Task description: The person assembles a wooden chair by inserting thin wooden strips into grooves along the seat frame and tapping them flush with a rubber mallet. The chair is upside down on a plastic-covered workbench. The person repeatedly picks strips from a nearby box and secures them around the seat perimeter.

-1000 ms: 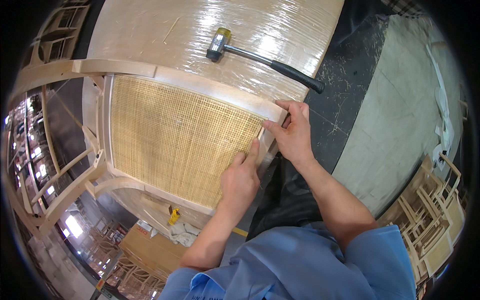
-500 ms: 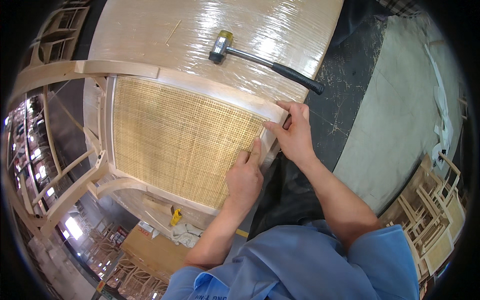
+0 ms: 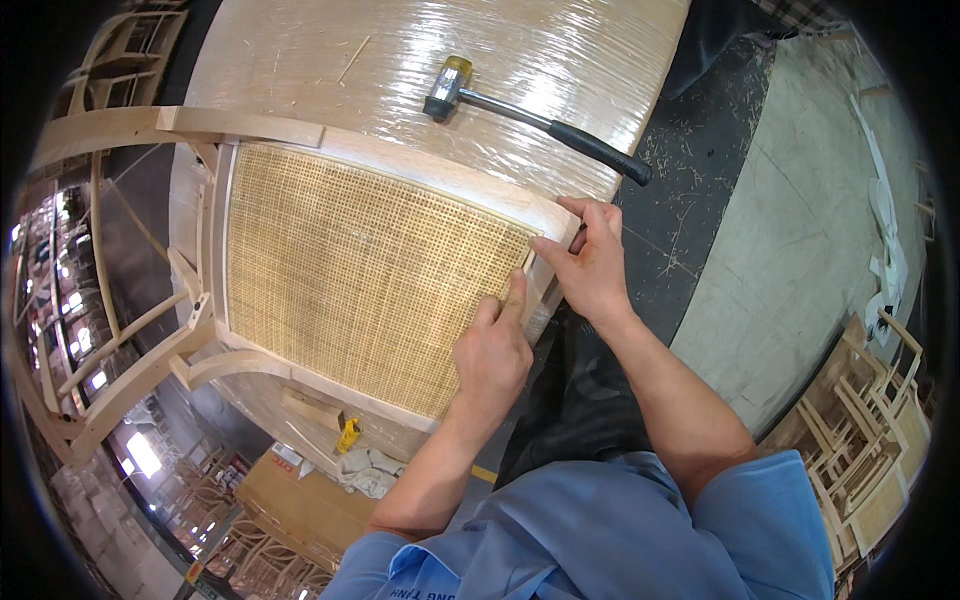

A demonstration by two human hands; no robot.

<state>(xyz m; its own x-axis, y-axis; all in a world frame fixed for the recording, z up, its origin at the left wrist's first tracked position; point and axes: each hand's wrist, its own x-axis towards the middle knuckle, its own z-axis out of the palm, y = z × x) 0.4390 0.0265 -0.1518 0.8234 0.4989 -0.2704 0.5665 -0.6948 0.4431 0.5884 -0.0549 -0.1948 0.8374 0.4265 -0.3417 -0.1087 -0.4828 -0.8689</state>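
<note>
A pale wooden chair frame lies tipped over, with a woven cane panel set inside it. At the panel's right end, my left hand presses its stretched index finger on the thin edging along the cane; its other fingers are partly curled, holding nothing that I can see. My right hand grips the frame's near right corner, its thumb on the inner edge by the cane's corner and its fingers round the outer side. Beyond the frame lies a mallet with a yellow and black head and a black handle.
A plastic-wrapped work surface bears the chair and mallet, with thin wood slivers on it. Below the frame are a yellow tool, a white cloth and a cardboard box. More wooden chair frames stand at the right.
The view has shifted slightly, moving the frame and mallet a little upward in it. Both hands stay at the same corner, with the right thumb still by the panel's edge.
</note>
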